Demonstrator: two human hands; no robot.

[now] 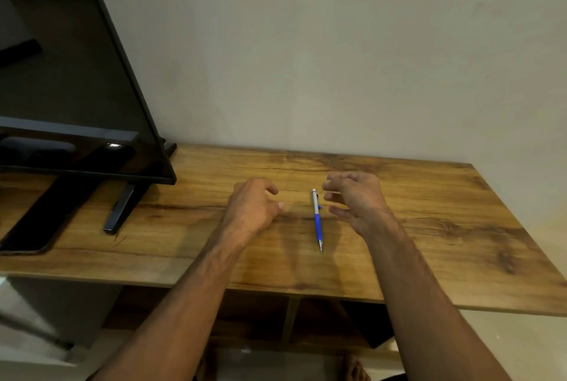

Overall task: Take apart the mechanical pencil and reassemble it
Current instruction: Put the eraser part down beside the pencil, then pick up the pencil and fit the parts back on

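While the mechanical pencil [317,218] lies on the table [429,227], left hand [253,207] and right hand [356,199] hover loosely curled, empty.

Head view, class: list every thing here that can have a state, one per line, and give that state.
Pencil: whole, flat on the table, tip toward the person, held by no hand.
Left hand: loosely curled, empty, left of the pencil.
Right hand: fingers spread, right beside the pencil's top end; contact cannot be told.
Screen: dark, upright on its stand.
Phone: flat under the screen, dark.
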